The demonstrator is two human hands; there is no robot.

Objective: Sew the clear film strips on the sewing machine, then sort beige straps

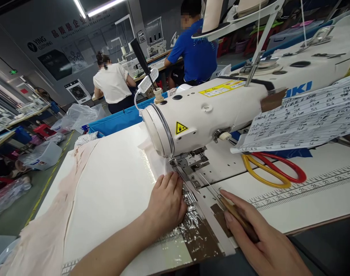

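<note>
At frame centre, thin pale fabric (175,168) is pressed flat under the spread left hand (166,203). A slim wooden tool (238,218) is pinched by the right hand (267,245). The cloth looks light, limp and likely slippery, best guided near the needle.

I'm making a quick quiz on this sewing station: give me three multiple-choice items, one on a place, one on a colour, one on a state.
1. Where do the scissors lie?
A. right of the needle, partly under the paper sheet
B. on the floor
C. in the left hand

2. What colour is the sewing machine?
A. black
B. white
C. green

3. What is the right hand doing?
A. resting open and empty
B. gripping a thin wooden-handled tool
C. holding the scissors

Answers: 1 A, their handles poke out below the sheet; 2 B, its body is white; 3 B, fingers close around the handle while the left hand lies flat on the fabric.
</note>
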